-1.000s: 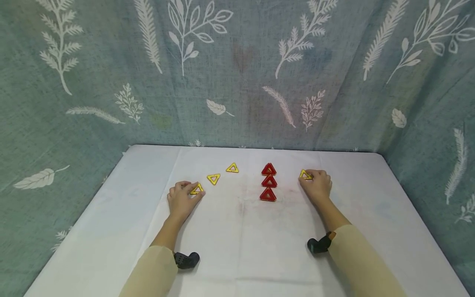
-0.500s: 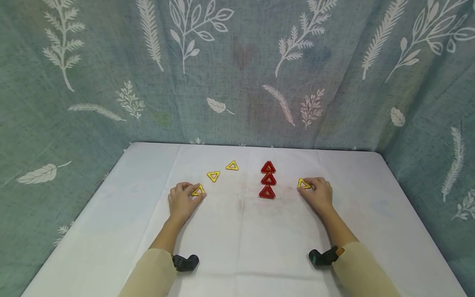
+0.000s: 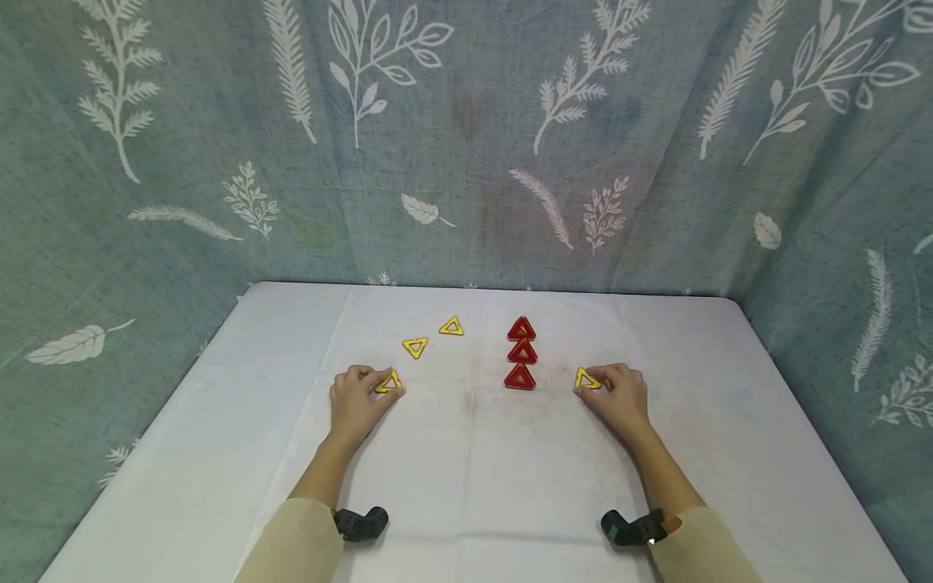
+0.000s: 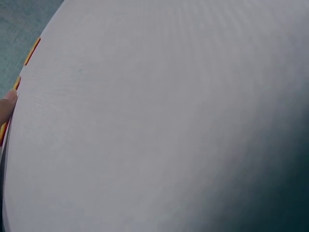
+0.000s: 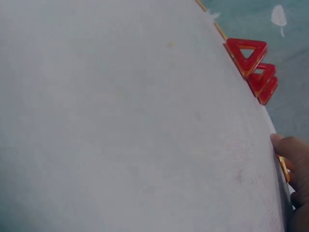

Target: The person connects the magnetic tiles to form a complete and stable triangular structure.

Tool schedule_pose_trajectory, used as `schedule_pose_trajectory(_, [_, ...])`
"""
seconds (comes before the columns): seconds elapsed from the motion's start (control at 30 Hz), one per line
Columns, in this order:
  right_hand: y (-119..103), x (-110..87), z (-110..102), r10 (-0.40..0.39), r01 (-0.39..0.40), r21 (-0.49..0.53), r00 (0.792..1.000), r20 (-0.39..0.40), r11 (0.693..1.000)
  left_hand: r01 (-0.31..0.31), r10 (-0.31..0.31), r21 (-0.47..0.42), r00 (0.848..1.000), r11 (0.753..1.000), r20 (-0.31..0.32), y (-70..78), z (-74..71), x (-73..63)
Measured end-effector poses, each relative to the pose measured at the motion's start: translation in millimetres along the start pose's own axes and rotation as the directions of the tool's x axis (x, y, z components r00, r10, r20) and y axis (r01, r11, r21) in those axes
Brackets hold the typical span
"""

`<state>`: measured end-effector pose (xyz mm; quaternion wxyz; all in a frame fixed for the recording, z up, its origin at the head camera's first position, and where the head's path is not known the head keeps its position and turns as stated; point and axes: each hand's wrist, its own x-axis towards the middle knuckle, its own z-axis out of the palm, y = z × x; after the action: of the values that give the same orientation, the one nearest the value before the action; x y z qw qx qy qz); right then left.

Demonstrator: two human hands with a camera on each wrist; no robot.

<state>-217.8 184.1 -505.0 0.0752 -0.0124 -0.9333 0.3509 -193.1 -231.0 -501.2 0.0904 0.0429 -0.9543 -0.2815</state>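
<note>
In the head view my left hand [image 3: 357,405] pinches a flat, hollow yellow triangular tile [image 3: 386,391] between thumb and fingers, low over the white table. Its thumb [image 4: 8,100] barely shows at the left wrist view's edge. On the other side, my right hand [image 3: 621,398] holds a similar yellow triangular tile [image 3: 592,386] by its edge. The right wrist view shows that tile [image 5: 283,169] nearly edge-on beneath the fingers. Between the hands stand three red triangular pyramids in a row, the nearest pyramid [image 3: 513,381] closest to me.
Two more yellow triangular tiles lie flat beyond my left hand: a point-down tile [image 3: 415,341] and a point-up tile [image 3: 451,333]. White cloth covers the table [image 3: 466,470]. A leaf-patterned curtain [image 3: 466,146] encloses the back and sides.
My right hand has drawn its yellow tile nearer to me and slightly left. The left hand keeps its tile at almost the same spot. The red pyramids have not moved.
</note>
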Motion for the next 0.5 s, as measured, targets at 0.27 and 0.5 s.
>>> schedule_pose_trajectory(0.27, [0.0, -13.9, 3.6, -0.025, 0.025, 0.033, 1.000, 0.012, 0.999, -0.015, 0.015, 0.008, 1.000, 1.000, 0.005, -2.6, 0.5, -2.0])
schedule_pose_trajectory(0.5, [-0.1, -28.4, 0.9, -0.079, 0.079, 0.032, 0.997, -0.018, 0.996, -0.072, 0.072, 0.011, 0.997, 0.997, -0.006, 2.4, 4.7, -9.8])
